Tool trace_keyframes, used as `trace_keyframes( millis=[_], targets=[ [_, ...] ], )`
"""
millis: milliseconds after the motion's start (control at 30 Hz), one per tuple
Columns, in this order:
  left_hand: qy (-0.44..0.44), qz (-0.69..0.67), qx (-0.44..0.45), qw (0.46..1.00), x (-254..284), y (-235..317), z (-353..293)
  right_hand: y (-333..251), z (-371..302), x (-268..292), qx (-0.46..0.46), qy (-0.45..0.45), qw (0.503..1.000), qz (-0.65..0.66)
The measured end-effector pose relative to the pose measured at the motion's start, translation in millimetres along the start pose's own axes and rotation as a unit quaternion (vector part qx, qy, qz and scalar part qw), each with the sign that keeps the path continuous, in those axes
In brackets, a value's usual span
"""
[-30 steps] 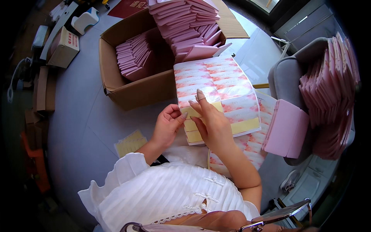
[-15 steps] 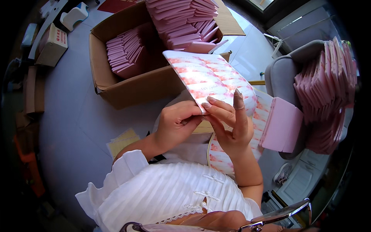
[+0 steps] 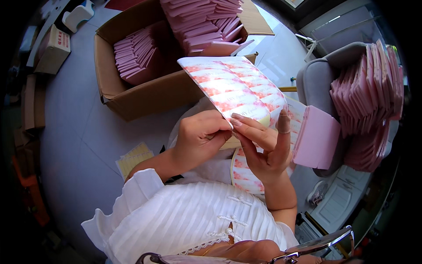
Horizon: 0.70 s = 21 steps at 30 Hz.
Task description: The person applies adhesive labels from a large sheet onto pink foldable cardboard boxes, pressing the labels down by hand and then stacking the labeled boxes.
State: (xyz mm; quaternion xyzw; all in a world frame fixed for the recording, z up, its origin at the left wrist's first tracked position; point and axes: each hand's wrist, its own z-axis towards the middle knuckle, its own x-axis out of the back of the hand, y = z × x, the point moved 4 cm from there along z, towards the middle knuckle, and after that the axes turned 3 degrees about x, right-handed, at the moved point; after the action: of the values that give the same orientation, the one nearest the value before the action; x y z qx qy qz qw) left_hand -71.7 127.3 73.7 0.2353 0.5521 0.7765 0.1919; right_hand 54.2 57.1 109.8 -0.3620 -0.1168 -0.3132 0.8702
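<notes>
Sticker sheet (image 3: 235, 88) tilted up, pinched between left hand (image 3: 200, 136) and right hand (image 3: 263, 147).

Landmark: cardboard box (image 3: 145, 94). Envelopes (image 3: 132, 59) stand inside it. Nearer than the box, both hands hold a sticker sheet (image 3: 235, 86) at its lower edge. Right of the box, a chair (image 3: 314, 83) carries more envelopes (image 3: 369, 97). Left of the box lies a small carton (image 3: 52, 48).

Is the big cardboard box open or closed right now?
Open. The cardboard box has its flaps folded outward, and rows of pink packets show inside from above.
</notes>
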Motion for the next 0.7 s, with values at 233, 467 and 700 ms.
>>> trace_keyframes(
  millis=[233, 467, 700],
  targets=[
    [-0.012, -0.009, 0.036, 0.999, -8, -4, -3, 5, -5, 5, -0.048, 0.002, 0.999, 0.005],
    [-0.005, -0.062, -0.005, 0.998, -16, -20, -11, 16, -14, 14, -0.262, 0.056, 0.952, 0.148],
    [0.025, -0.224, 0.118, 0.967, -11, -51, -24, 44, -24, 48, -0.398, 0.313, 0.813, 0.286]
  ],
)
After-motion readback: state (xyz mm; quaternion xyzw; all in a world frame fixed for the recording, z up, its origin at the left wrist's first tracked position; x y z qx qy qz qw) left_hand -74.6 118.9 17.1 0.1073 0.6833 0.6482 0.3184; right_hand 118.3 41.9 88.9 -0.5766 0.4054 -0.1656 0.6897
